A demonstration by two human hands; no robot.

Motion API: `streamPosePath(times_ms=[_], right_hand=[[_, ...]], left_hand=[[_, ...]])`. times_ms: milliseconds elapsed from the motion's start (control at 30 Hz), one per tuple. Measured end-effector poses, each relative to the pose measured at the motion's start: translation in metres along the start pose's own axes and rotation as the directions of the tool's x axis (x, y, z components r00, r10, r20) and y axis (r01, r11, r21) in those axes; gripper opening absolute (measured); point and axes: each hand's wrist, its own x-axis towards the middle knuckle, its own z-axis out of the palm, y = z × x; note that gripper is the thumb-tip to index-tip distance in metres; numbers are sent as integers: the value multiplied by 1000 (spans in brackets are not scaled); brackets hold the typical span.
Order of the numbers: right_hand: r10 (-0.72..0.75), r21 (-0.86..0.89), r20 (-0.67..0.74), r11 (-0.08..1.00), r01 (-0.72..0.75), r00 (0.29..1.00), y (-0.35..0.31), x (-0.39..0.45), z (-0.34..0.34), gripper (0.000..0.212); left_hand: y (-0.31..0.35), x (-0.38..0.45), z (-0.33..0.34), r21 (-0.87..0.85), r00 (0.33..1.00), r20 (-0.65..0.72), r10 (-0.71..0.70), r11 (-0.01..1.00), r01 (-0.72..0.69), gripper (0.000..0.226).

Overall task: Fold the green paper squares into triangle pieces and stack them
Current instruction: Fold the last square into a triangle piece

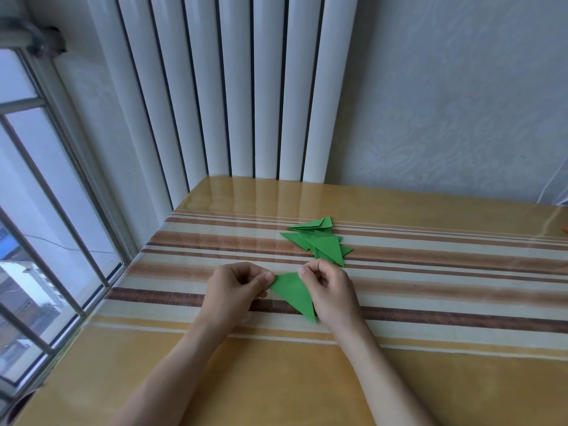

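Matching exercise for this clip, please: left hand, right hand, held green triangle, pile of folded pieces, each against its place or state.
1. left hand
2. right hand
3. held green triangle
4. pile of folded green triangles

a. lies on the striped table, beyond the hands
b. pinches the triangle's left corner
c. held between both hands
d. pinches the triangle's upper right corner

Pairs: 1-b, 2-d, 3-c, 4-a

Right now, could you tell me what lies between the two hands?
In the head view, the green paper triangle spans the gap, its upper corners pinched by the left hand and right hand.
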Motion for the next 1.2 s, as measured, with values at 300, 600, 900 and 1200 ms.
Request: streamPosePath(times_ms=[300, 600, 900, 1200], right_hand=[[-10, -50, -22, 999, 8, 1000, 0, -1, 1, 9], [-276, -151, 181, 941, 304, 944, -5, -8, 6, 29], [-427, -261, 131, 856, 446, 895, -8, -7, 8, 7], [-365, -198, -19, 914, 354, 931, -9, -8, 4, 12]], left_hand=[[-1, 2, 1, -24, 999, -12, 51, 998, -52, 12], [-5, 5, 1, -35, 991, -133, 1, 999, -5, 15], [-1, 3, 4, -184, 996, -74, -40, 983, 26, 12], [5, -1, 4, -45, 989, -14, 147, 988, -147, 17]])
